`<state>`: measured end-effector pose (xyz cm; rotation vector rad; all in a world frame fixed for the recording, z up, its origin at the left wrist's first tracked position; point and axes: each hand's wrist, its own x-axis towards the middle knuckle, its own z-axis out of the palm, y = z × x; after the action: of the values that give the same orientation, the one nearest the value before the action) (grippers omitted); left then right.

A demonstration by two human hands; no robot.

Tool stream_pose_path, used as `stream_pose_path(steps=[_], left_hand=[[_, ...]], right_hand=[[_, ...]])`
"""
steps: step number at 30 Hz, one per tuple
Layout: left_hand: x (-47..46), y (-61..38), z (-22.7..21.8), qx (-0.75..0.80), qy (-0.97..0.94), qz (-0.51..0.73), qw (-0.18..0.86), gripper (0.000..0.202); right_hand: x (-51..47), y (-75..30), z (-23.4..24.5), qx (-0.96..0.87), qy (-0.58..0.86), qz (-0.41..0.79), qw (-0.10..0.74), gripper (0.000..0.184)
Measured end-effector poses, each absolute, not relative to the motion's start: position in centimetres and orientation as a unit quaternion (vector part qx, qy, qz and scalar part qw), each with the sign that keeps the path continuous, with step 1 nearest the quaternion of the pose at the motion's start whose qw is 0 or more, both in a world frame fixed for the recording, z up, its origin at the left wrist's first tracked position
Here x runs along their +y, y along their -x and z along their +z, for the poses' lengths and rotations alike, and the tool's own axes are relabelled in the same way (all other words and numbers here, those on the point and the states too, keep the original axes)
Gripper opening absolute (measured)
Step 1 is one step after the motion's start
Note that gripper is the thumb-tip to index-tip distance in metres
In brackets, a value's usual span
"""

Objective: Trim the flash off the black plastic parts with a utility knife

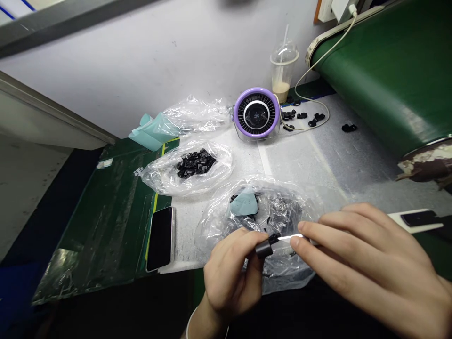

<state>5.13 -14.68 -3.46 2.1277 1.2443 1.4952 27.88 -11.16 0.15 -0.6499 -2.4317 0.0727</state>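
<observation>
My left hand (235, 270) pinches a small black plastic part (264, 248) that has a round, cylinder-like end. In the fingertips of my right hand (367, 259) is a thin, bright blade-like tool (289, 237); its tip meets the black part, and its handle is mostly covered by my fingers. Below both hands lies an open clear plastic bag (219, 221), with black parts and a light-blue piece (244, 202) inside. Farther back, a second clear bag (155, 174) holds a heap of small black parts (196, 163).
A phone (160, 239) lies left of the bags. At the back stand a purple fan (256, 114) and a plastic cup with a straw (282, 70). Loose black parts (312, 120) lie beside a white cable (326, 52). A green conveyor belt (384, 70) rises at right.
</observation>
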Motion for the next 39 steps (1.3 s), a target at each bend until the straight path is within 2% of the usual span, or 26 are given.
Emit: stream_pose_path(steps=[7, 12, 14, 18, 20, 23, 31, 39], left_hand=[[-14.5, -5.2, -3.5, 0.41, -0.728, 0.528, 0.152, 0.029], [-14.7, -5.6, -2.9, 0.382, -0.739, 0.531, 0.163, 0.02], [-14.6, -5.6, -2.8, 0.377, -0.746, 0.534, 0.13, 0.019], [-14.5, -5.0, -3.0, 0.367, -0.775, 0.513, 0.036, 0.023], [-14.6, -4.6, -3.1, 0.356, -0.796, 0.488, 0.03, 0.025], [-14.7, -4.3, -3.1, 0.344, -0.804, 0.483, 0.045, 0.024], [-14.6, -4.3, -3.0, 0.328, -0.808, 0.487, 0.045, 0.016], [-14.8, -4.0, -3.1, 0.337, -0.806, 0.484, 0.049, 0.03]], right_hand=[[-10.8, -28.1, 0.1, -0.922, 0.227, 0.022, 0.312, 0.04], [-9.4, -27.7, -1.1, -0.913, 0.238, 0.024, 0.329, 0.027], [-9.0, -27.5, -1.2, -0.894, 0.261, 0.099, 0.35, 0.026], [-9.2, -27.4, -0.3, -0.804, 0.339, 0.324, 0.366, 0.032], [-9.4, -27.3, 0.3, -0.776, 0.341, 0.406, 0.341, 0.029], [-9.6, -27.2, 0.8, -0.76, 0.321, 0.468, 0.317, 0.025], [-9.6, -27.3, 0.8, -0.761, 0.319, 0.474, 0.308, 0.03], [-9.7, -27.3, 0.4, -0.735, 0.342, 0.483, 0.331, 0.026]])
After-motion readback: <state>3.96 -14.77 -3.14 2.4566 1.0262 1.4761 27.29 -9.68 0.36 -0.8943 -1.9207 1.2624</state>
